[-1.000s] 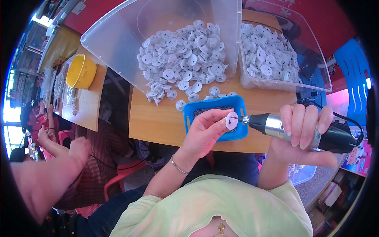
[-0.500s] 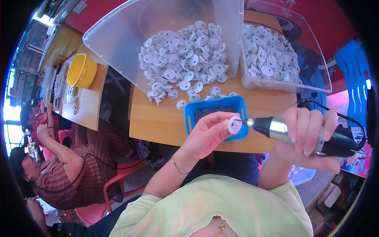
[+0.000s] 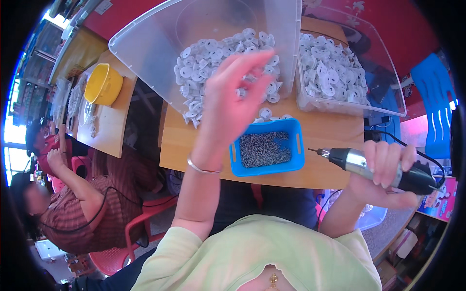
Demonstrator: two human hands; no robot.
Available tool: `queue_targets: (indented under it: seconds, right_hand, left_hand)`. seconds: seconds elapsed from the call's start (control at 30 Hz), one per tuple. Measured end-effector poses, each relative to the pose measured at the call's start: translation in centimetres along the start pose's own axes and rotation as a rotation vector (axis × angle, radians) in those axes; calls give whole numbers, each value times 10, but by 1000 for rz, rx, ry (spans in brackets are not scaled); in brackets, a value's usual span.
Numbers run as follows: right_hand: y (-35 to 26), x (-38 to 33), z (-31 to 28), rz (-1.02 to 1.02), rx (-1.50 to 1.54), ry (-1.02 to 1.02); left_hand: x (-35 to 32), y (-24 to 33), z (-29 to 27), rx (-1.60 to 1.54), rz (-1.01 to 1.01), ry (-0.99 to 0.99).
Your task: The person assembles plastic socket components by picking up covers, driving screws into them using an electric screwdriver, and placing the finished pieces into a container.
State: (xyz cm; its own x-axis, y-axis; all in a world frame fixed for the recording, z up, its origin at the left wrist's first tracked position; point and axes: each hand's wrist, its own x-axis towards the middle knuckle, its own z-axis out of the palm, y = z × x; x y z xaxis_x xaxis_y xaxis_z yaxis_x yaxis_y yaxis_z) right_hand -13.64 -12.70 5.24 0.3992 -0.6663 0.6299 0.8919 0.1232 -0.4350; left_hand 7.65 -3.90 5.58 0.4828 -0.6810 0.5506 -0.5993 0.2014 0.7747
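Observation:
My left hand [image 3: 230,94], a little blurred, is raised over the heap of white round plastic parts [image 3: 204,51] that spills from a tipped clear bin. Its thumb and fingers are apart, and I see nothing held between them. It covers part of the heap. At the right, my right hand [image 3: 381,169] is closed around an electric screwdriver [image 3: 354,159] with a silver and black body. The thin bit points left, clear of any part. Between the hands, on the near side of the table, stands a blue basket [image 3: 267,171] with many small metal screws [image 3: 262,149].
A second clear bin [image 3: 335,105] of similar white parts stands at the back right of the wooden table [image 3: 189,155]. The screwdriver's black cord [image 3: 434,155] runs along the right. A seated person [image 3: 92,208] and a yellow basket [image 3: 103,85] on another table are at the left.
My left hand has moved from the screwdriver tip up and away over the heap; the white round part it held is gone from its fingers. The screwdriver has shifted slightly right.

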Motion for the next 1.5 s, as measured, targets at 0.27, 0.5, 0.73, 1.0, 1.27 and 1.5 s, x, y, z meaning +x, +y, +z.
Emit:
queue_targets:
  seconds: [0.27,0.5,0.73,1.0,1.27,1.5]
  right_hand:
    - [60,-19,-16,225,-198,-15]
    - [88,-26,-28,261,-261,8]
    - [98,-32,-32,310,-285,-21]
    - [91,-25,-23,277,-216,98]
    - [59,0,-9,197,-83,70]
    - [52,3,0,193,-21,5]
  left_hand:
    - [-104,-83,-51,774,-257,-182]
    - [-114,-83,-46,491,-390,-174]
    - [-116,-92,-42,483,-327,-198]
    - [-108,-72,-55,-287,-647,111]
    - [-96,-18,-20,-641,-772,-314]
    - [-98,-14,15,-221,-438,-311]
